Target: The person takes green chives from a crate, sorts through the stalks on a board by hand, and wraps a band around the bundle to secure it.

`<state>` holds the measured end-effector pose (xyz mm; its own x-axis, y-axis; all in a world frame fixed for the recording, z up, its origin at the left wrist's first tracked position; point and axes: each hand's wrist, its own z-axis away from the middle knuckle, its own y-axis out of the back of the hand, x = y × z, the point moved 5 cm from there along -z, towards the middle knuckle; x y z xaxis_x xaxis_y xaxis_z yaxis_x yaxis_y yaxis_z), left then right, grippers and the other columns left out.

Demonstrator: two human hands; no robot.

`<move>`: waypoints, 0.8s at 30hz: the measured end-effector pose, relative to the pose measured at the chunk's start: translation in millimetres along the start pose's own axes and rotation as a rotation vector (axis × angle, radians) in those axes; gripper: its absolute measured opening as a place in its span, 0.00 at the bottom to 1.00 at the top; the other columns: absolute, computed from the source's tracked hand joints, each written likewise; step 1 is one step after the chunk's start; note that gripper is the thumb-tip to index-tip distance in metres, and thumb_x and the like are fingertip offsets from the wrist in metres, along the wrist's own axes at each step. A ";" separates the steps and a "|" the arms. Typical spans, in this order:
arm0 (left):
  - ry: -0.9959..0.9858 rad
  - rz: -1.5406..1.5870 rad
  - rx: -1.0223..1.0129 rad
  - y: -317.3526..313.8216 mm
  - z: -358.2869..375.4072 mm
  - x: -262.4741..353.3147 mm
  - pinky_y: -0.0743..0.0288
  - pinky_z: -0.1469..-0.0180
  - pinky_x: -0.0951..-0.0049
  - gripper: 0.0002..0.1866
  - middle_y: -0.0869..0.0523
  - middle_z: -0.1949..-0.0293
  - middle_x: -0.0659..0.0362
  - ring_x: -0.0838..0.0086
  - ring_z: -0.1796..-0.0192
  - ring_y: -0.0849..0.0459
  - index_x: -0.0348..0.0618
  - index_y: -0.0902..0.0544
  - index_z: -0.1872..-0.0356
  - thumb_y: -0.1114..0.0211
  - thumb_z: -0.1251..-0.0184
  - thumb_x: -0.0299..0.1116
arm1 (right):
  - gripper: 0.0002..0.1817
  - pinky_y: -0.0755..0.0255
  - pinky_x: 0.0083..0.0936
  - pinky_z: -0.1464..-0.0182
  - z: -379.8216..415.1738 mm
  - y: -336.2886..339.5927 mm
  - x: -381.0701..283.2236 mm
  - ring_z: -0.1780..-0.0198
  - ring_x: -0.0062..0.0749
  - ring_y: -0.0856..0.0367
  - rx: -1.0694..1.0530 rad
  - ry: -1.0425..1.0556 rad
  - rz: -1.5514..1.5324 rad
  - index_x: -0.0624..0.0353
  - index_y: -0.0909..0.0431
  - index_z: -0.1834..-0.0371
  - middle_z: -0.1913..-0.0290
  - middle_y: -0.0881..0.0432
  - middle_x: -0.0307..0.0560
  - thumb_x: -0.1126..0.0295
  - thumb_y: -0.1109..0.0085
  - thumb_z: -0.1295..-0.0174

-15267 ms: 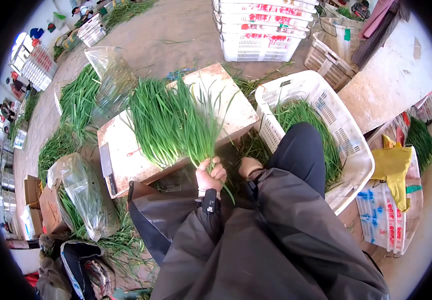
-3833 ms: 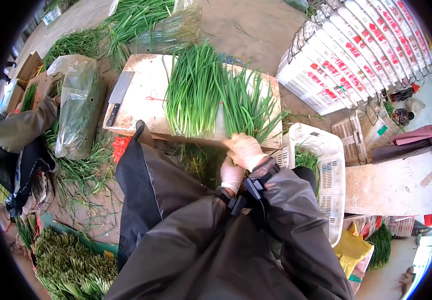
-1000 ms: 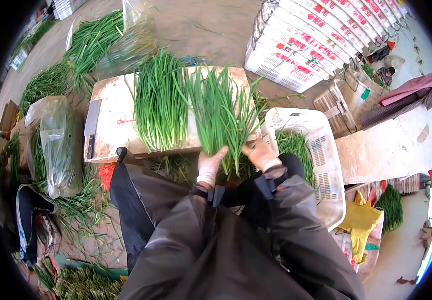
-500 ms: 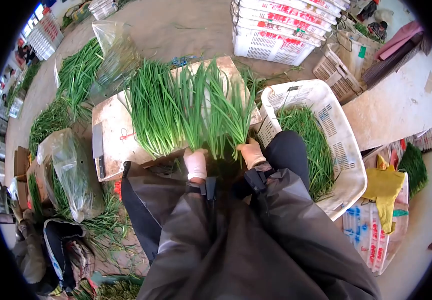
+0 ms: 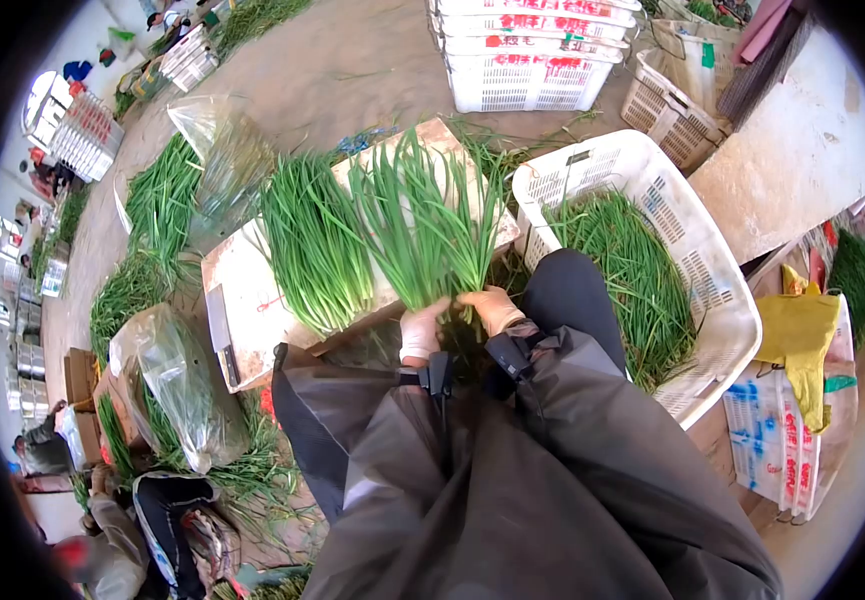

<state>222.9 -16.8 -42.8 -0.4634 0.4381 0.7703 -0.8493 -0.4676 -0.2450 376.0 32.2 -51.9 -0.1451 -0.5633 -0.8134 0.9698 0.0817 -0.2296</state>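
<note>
Bare concrete floor beyond a low worktop, open room there up to stacked crates. Both hands, left and right, side by side, clamped on the stems of a chive bunch at the worktop's near edge. Second bunch just beside; cleaver along the left edge; white basket crowding the right.

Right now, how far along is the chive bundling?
Done: one pile lies squared on the board. In hand: left hand and right hand grip a second bunch at its base. Left: loose chives fill the white crate and floor heaps.
</note>
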 end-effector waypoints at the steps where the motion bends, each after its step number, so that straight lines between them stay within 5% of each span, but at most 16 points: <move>1: 0.043 -0.025 -0.028 -0.2 -2.8 -4.1 0.45 0.83 0.79 0.05 0.23 0.80 0.69 0.82 0.85 0.36 0.50 0.14 0.64 0.25 0.35 0.34 | 0.11 0.26 0.29 0.59 -1.3 0.8 1.8 0.66 0.34 0.15 0.000 0.004 0.045 0.67 0.15 0.58 0.64 0.12 0.47 0.71 0.31 0.39; 5: 0.137 0.105 -0.156 -4.9 -7.6 -9.1 0.45 0.80 0.80 0.06 0.18 0.73 0.67 0.82 0.83 0.36 0.50 0.17 0.58 0.30 0.30 0.36 | 0.10 0.24 0.29 0.63 6.6 -6.9 -6.4 0.67 0.32 0.16 -0.024 0.073 -0.189 0.66 0.16 0.56 0.64 0.13 0.48 0.73 0.33 0.38; 6: 0.094 0.264 -0.343 -8.4 -6.9 -7.5 0.43 0.79 0.80 0.08 0.16 0.68 0.65 0.82 0.80 0.34 0.47 0.18 0.53 0.34 0.28 0.35 | 0.10 0.24 0.28 0.64 15.3 -14.0 -20.1 0.67 0.30 0.16 -0.053 0.122 -0.253 0.65 0.16 0.55 0.64 0.13 0.47 0.72 0.33 0.36; 7: 0.175 0.429 -0.316 -18.2 8.4 7.5 0.40 0.76 0.80 0.08 0.16 0.67 0.64 0.81 0.78 0.31 0.45 0.18 0.52 0.37 0.26 0.34 | 0.10 0.24 0.27 0.64 27.4 -23.1 -37.9 0.68 0.29 0.17 -0.082 0.172 -0.317 0.63 0.17 0.54 0.65 0.13 0.46 0.71 0.34 0.35; 9: 0.069 0.375 -0.367 -25.2 18.1 28.8 0.38 0.74 0.82 0.09 0.17 0.67 0.64 0.80 0.75 0.29 0.45 0.18 0.50 0.37 0.26 0.34 | 0.11 0.25 0.26 0.66 31.9 -24.8 -45.9 0.70 0.27 0.18 -0.081 0.182 -0.358 0.61 0.18 0.52 0.66 0.14 0.44 0.68 0.34 0.32; 10: 0.056 0.311 -0.195 -8.3 7.3 16.4 0.35 0.71 0.81 0.10 0.18 0.69 0.64 0.79 0.73 0.27 0.45 0.18 0.50 0.36 0.27 0.34 | 0.11 0.25 0.25 0.67 29.2 -19.5 -44.5 0.71 0.26 0.19 -0.054 0.141 -0.331 0.60 0.18 0.51 0.66 0.14 0.43 0.67 0.34 0.32; 15: 0.229 0.407 -0.041 13.6 2.2 -1.9 0.31 0.68 0.76 0.08 0.19 0.70 0.64 0.75 0.71 0.24 0.45 0.18 0.52 0.36 0.28 0.32 | 0.10 0.33 0.26 0.77 1.6 12.7 -14.0 0.77 0.23 0.24 0.274 -0.029 -0.117 0.54 0.20 0.48 0.71 0.18 0.37 0.65 0.41 0.27; 19: 0.260 0.453 -0.006 22.3 4.9 0.1 0.33 0.71 0.77 0.05 0.18 0.69 0.63 0.76 0.73 0.26 0.45 0.21 0.54 0.38 0.27 0.30 | 0.10 0.33 0.26 0.77 6.7 13.7 -38.7 0.77 0.22 0.25 0.286 0.083 -0.206 0.56 0.21 0.48 0.70 0.19 0.38 0.69 0.42 0.29; 23: 0.133 0.419 -0.125 25.7 11.0 4.3 0.36 0.74 0.78 0.03 0.18 0.67 0.63 0.79 0.76 0.29 0.46 0.23 0.55 0.40 0.25 0.30 | 0.22 0.21 0.41 0.55 12.2 16.4 -74.2 0.61 0.48 0.15 0.509 0.879 0.152 0.62 0.25 0.35 0.57 0.14 0.53 0.74 0.39 0.32; 24: 0.119 0.395 -0.125 25.4 10.1 1.7 0.38 0.75 0.78 0.06 0.18 0.66 0.63 0.80 0.76 0.31 0.47 0.24 0.51 0.41 0.24 0.32 | 0.23 0.21 0.43 0.53 20.8 11.8 -80.7 0.59 0.50 0.14 0.576 0.888 0.342 0.61 0.26 0.34 0.56 0.14 0.55 0.74 0.39 0.33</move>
<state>203.1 -35.7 -41.7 -0.7787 0.3328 0.5319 -0.6217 -0.5238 -0.5824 403.2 61.5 22.2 0.2821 0.2239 -0.9329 0.8981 -0.4037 0.1747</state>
